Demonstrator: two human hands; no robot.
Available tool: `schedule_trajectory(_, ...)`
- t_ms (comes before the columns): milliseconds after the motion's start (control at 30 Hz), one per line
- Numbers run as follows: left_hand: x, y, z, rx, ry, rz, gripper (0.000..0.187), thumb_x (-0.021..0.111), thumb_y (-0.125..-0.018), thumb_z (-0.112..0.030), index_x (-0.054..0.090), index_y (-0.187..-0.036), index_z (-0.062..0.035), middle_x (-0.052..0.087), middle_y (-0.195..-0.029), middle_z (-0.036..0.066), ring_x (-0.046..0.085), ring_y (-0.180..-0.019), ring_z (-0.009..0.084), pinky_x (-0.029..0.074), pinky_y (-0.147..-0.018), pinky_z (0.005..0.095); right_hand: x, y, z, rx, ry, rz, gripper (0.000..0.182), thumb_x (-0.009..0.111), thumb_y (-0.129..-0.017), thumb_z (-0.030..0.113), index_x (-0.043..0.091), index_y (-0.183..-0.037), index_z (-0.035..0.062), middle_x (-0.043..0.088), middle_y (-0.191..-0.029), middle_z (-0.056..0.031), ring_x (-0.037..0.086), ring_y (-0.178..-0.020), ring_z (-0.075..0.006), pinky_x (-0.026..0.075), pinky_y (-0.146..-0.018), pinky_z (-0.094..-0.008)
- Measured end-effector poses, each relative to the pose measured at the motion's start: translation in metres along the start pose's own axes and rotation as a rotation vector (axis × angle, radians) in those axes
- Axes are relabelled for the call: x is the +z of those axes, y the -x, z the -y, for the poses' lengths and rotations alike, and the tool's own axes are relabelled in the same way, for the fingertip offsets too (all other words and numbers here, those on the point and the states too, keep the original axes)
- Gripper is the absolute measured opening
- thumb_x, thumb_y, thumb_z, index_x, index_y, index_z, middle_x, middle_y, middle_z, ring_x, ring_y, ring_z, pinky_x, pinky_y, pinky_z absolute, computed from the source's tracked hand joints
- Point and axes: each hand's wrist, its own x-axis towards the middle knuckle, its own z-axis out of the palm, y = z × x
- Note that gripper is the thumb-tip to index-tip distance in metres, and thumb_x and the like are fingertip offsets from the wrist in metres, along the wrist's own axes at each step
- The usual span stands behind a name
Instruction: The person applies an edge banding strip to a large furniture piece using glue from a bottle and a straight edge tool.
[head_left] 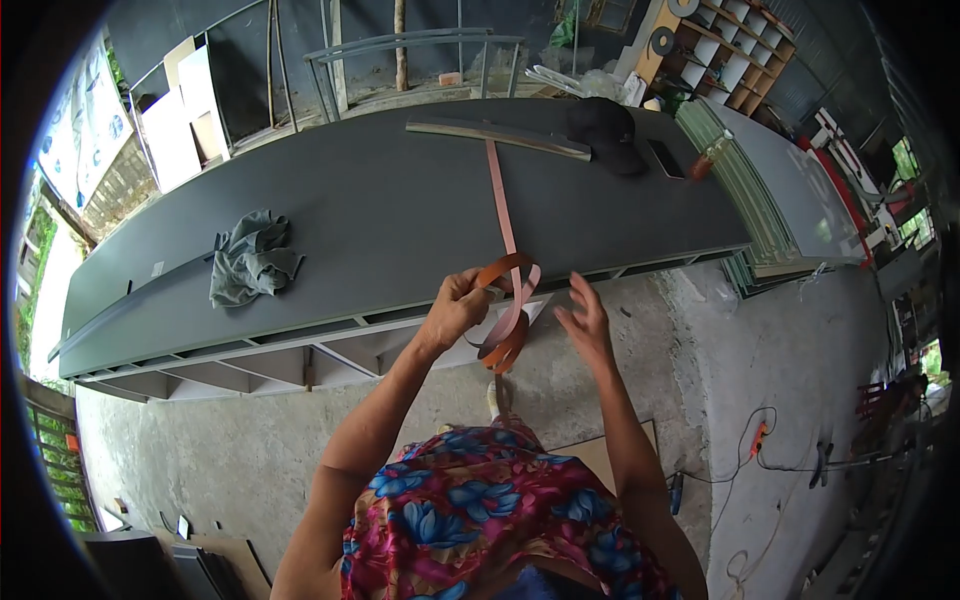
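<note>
A long strip of edge banding (503,206), pinkish on one face and orange-brown on the other, runs across the dark grey panel top (380,215). Its far end reaches a flat metal bar (497,136). Near the panel's front edge the strip curls into loops that hang down over the side. My left hand (461,312) pinches one of these loops between thumb and fingers. To the right of the loops, my right hand (584,318) is held in the air with fingers apart, touching nothing that I can see.
On the panel lie a crumpled grey cloth (252,258), a black cap (607,135), a phone (665,159) and a reddish bottle (707,160). Stacked green-edged sheets (740,190) stand at the right. An orange power socket (758,440) with cables lies on the concrete floor.
</note>
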Motion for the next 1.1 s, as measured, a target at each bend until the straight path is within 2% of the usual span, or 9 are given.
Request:
schedule_trajectory(67, -0.004, -0.001, 0.001, 0.001, 0.013, 0.014, 0.023, 0.044, -0.08, -0.007, 0.061, -0.094, -0.0005, 0.036, -0.052, -0.008, 0.026, -0.043, 0.0013, 0.02, -0.041, 0.0203, 0.011, -0.028, -0.001, -0.128, 0.0, 0.103, 0.065, 0.065, -0.079, 0.015, 0.035, -0.137, 0.0098, 0.043, -0.132, -0.013, 0.043, -0.121, -0.026, 0.039, -0.096, -0.044)
schedule_trajectory(167, -0.009, 0.001, 0.001, 0.031, 0.027, 0.008, 0.023, 0.044, -0.079, -0.008, 0.061, -0.093, -0.0006, 0.036, -0.051, -0.008, 0.026, -0.043, 0.0014, 0.02, -0.041, 0.0204, 0.031, -0.065, -0.038, -0.003, -0.21, 0.373, 0.05, 0.061, -0.077, 0.008, 0.047, -0.125, 0.0071, 0.044, -0.131, -0.0107, 0.043, -0.12, -0.0226, 0.038, -0.096, -0.0408)
schedule_trajectory(267, -0.02, 0.001, 0.002, 0.052, 0.007, -0.011, 0.023, 0.043, -0.079, -0.008, 0.061, -0.092, -0.0006, 0.035, -0.051, -0.008, 0.026, -0.043, 0.0016, 0.021, -0.041, 0.0204, 0.028, -0.07, -0.041, -0.037, -0.179, 0.505, 0.028, 0.058, -0.077, 0.007, 0.056, -0.105, 0.0056, 0.051, -0.124, -0.0095, 0.046, -0.115, -0.0192, 0.039, -0.095, -0.0373)
schedule_trajectory(300, -0.024, 0.002, 0.004, 0.052, -0.003, -0.019, 0.024, 0.043, -0.079, -0.009, 0.062, -0.091, -0.0006, 0.035, -0.051, -0.008, 0.026, -0.043, 0.0016, 0.021, -0.041, 0.0204, 0.022, -0.068, -0.041, -0.032, -0.33, 0.491, 0.013, 0.06, -0.077, 0.009, 0.055, -0.088, 0.0063, 0.057, -0.111, -0.0089, 0.052, -0.107, -0.0169, 0.041, -0.092, -0.0337)
schedule_trajectory(600, -0.036, 0.004, 0.029, 0.094, -0.009, 0.004, 0.026, 0.041, -0.078, -0.009, 0.062, -0.091, 0.0, 0.033, -0.05, -0.008, 0.024, -0.044, 0.0027, 0.019, -0.042, 0.0211, -0.056, -0.01, 0.012, 0.199, -0.53, 0.735, 0.017, 0.063, -0.083, 0.021, 0.054, -0.08, 0.0078, 0.055, -0.066, -0.0008, 0.055, -0.061, -0.0106, 0.044, -0.06, -0.0233)
schedule_trajectory(800, -0.031, 0.004, 0.045, 0.125, 0.121, 0.01, 0.028, 0.04, -0.074, -0.004, 0.063, -0.089, -0.0017, 0.04, -0.055, -0.008, 0.03, -0.048, 0.0025, 0.024, -0.045, 0.0202, -0.075, 0.008, 0.104, 0.185, -0.154, 0.707, 0.012, 0.06, -0.086, 0.017, 0.057, -0.082, 0.0058, 0.059, -0.06, -0.0007, 0.046, -0.044, -0.0051, 0.037, -0.042, -0.0212)
schedule_trajectory(900, -0.027, 0.008, 0.051, 0.124, 0.116, -0.031, 0.026, 0.042, -0.072, 0.0, 0.062, -0.089, -0.0012, 0.048, -0.064, -0.004, 0.036, -0.054, 0.005, 0.028, -0.047, 0.0198, -0.075, 0.023, 0.14, 0.163, 0.111, 0.703, 0.009, 0.059, -0.085, 0.013, 0.059, -0.082, 0.0045, 0.062, -0.062, -0.0021, 0.05, -0.044, -0.0065, 0.039, -0.042, -0.0227)
schedule_trajectory(1000, -0.02, 0.015, 0.058, 0.192, 0.064, -0.09, 0.024, 0.048, -0.071, 0.001, 0.061, -0.092, -0.0015, 0.057, -0.079, 0.002, 0.05, -0.066, 0.0094, 0.041, -0.06, 0.0217, -0.067, 0.041, 0.17, 0.13, 0.486, 0.635, 0.007, 0.06, -0.083, 0.012, 0.06, -0.083, 0.0048, 0.064, -0.063, -0.0022, 0.057, -0.049, -0.0103, 0.042, -0.046, -0.0249)
schedule_trajectory(1100, -0.026, 0.026, 0.063, 0.109, -0.167, -0.017, 0.026, 0.054, -0.071, -0.005, 0.061, -0.097, -0.0028, 0.061, -0.092, 0.006, 0.058, -0.086, 0.0161, 0.045, -0.083, 0.0321, -0.073, 0.055, 0.165, -0.054, 0.626, 0.572, 0.009, 0.061, -0.082, 0.015, 0.06, -0.085, 0.0067, 0.064, -0.063, -0.0038, 0.063, -0.058, -0.019, 0.047, -0.055, -0.0297)
